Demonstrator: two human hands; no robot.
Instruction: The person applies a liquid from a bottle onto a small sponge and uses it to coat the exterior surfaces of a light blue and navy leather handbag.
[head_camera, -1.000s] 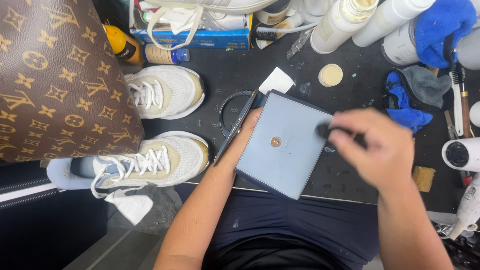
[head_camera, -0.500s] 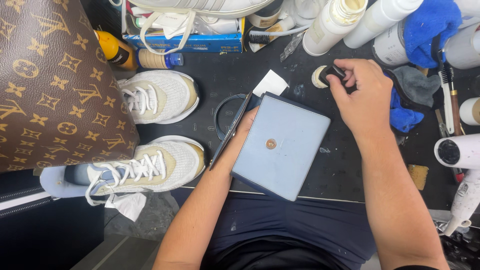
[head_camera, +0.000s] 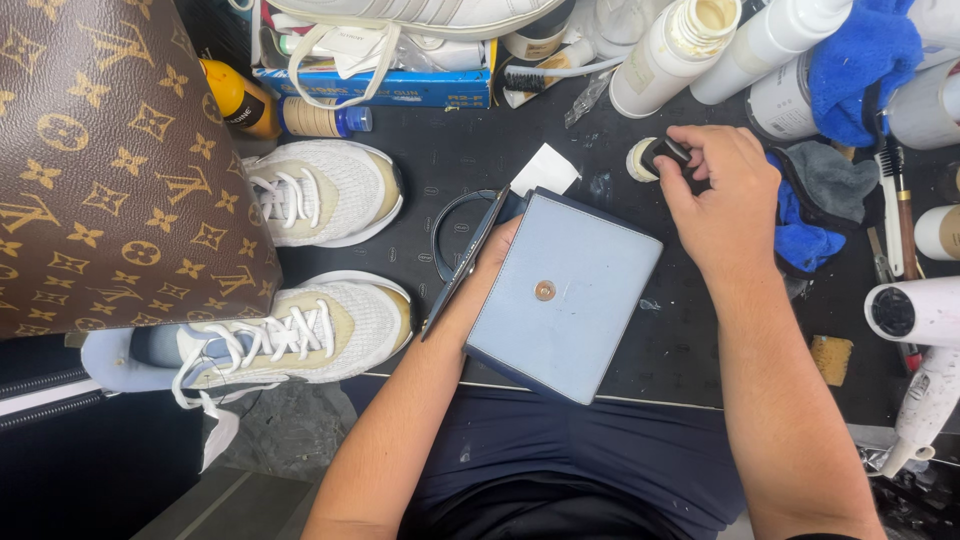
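- The pale blue leather wallet (head_camera: 560, 295), with a small brass snap stud (head_camera: 545, 291) at its middle, lies tilted at the near edge of the black worktop (head_camera: 450, 160), its lower corner over the person's lap.
- The left hand (head_camera: 495, 250) is tucked under the wallet's left side, fingers hidden beneath it and thumb along its edge; it props the wallet up, though how tightly it closes I cannot tell.
- The right hand (head_camera: 715, 195) is just beyond the wallet's far right corner, fingers pinched together on a small dark applicator (head_camera: 665, 152) pressed to a small round cream tin (head_camera: 640, 160).
- A second ago that hand was rubbing the wallet's upper right face; half a second ago it had already reached the tin, where it remains. The wallet has barely shifted.
- A white paper scrap (head_camera: 545, 168) and a dark ring (head_camera: 465, 235) lie just left of the wallet.
- Two white sneakers (head_camera: 320, 190) sit at the left, beside a brown patterned bag (head_camera: 110, 160).
- Along the far edge stand white bottles (head_camera: 675, 50), one open-topped with cream visible in its mouth, and a blue box (head_camera: 400, 90) holding laces and a shoe.
- Blue cloths (head_camera: 860, 60) and a white hair dryer (head_camera: 925, 330) are at the right edge.
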